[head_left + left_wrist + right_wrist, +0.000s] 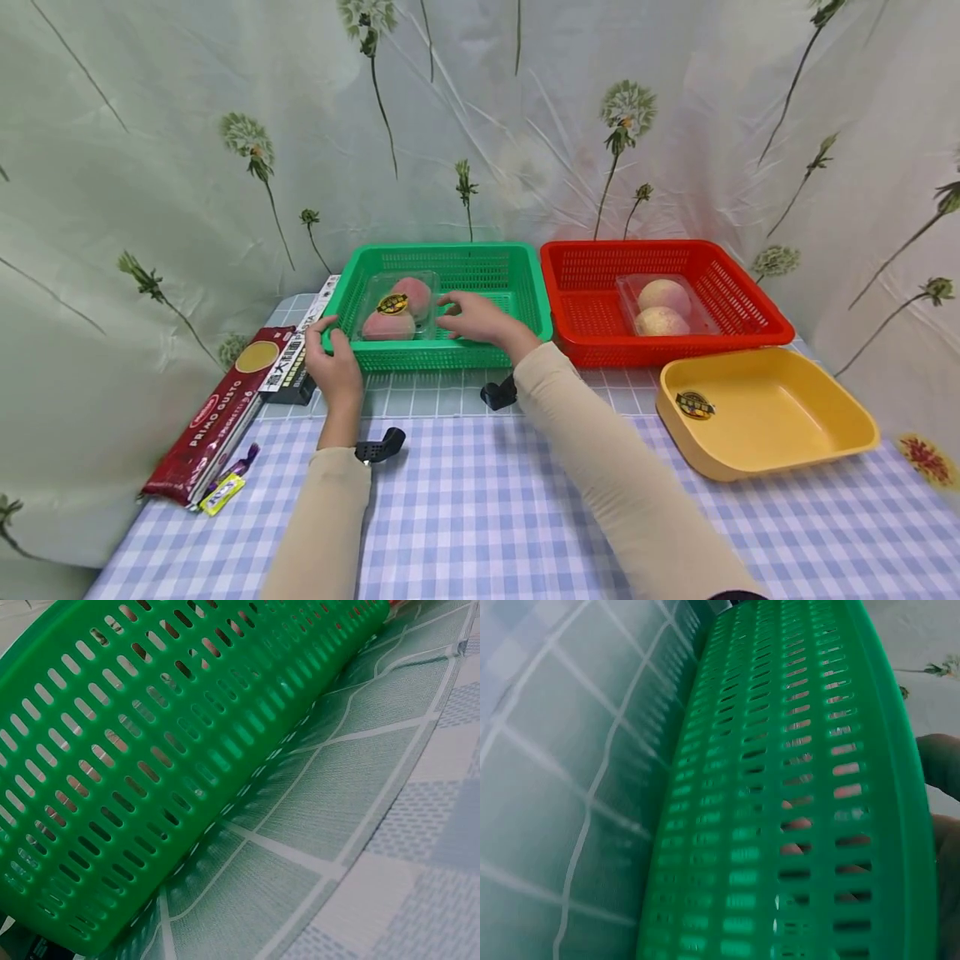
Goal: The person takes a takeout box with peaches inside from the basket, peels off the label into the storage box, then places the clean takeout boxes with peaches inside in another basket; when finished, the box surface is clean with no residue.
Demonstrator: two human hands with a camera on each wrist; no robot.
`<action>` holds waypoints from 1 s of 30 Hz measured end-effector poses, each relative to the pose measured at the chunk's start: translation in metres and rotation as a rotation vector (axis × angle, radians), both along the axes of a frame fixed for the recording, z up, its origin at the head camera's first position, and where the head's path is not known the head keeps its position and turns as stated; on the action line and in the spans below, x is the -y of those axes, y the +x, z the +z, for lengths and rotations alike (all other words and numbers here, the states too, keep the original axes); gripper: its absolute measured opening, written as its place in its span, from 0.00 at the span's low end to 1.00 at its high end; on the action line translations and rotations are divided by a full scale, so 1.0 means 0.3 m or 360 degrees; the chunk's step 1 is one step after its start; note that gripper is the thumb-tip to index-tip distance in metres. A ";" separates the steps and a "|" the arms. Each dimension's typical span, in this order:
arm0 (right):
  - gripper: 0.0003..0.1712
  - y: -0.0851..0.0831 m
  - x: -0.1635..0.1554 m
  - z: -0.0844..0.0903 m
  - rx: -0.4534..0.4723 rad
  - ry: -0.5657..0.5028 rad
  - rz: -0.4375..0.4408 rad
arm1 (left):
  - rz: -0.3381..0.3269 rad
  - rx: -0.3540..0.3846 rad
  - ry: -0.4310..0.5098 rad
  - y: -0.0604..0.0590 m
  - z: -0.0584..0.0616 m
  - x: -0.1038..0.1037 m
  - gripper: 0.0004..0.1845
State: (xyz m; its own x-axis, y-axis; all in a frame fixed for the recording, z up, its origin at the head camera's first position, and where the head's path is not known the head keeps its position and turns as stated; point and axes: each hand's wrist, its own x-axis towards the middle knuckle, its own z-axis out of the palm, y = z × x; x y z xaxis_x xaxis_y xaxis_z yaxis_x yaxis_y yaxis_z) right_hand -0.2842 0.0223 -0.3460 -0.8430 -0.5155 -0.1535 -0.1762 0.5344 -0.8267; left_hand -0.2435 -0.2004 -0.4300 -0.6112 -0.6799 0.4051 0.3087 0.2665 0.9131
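A green slotted basket stands at the middle back of the checked table. Inside it, at the left, lies a clear clamshell of peaches with a round sticker. My left hand grips the basket's front-left corner, thumb at the rim. My right hand reaches over the front rim, its fingers stretched to the clamshell's right edge. The left wrist view shows only the basket wall and the cloth. In the right wrist view, the basket wall fills the frame, with fingers showing through its slots.
A red basket with a second peach clamshell stands right of the green one. A yellow tray sits in front of it. A dark red packet and a long box lie at the left edge. A flowered curtain hangs behind.
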 end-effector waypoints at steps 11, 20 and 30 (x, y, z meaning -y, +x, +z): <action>0.35 -0.053 0.019 -0.008 0.0553 -0.0292 -0.0006 | 0.0030 -0.0043 0.0047 0.004 0.002 -0.007 0.16; 0.30 -0.058 -0.007 -0.026 0.0889 -0.0797 -0.0147 | 0.0038 -0.0104 0.0091 0.007 -0.003 -0.016 0.16; 0.23 -0.065 -0.012 -0.037 0.0862 -0.0909 -0.0373 | 0.0070 -0.0131 0.0071 0.006 -0.011 -0.014 0.16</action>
State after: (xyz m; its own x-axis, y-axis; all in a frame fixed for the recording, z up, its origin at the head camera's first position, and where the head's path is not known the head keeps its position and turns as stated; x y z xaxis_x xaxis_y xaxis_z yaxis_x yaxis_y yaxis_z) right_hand -0.3036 0.0260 -0.3571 -0.8227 -0.4574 -0.3375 0.3894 -0.0210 -0.9208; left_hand -0.2418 -0.1961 -0.4334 -0.5465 -0.7237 0.4214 0.3720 0.2410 0.8964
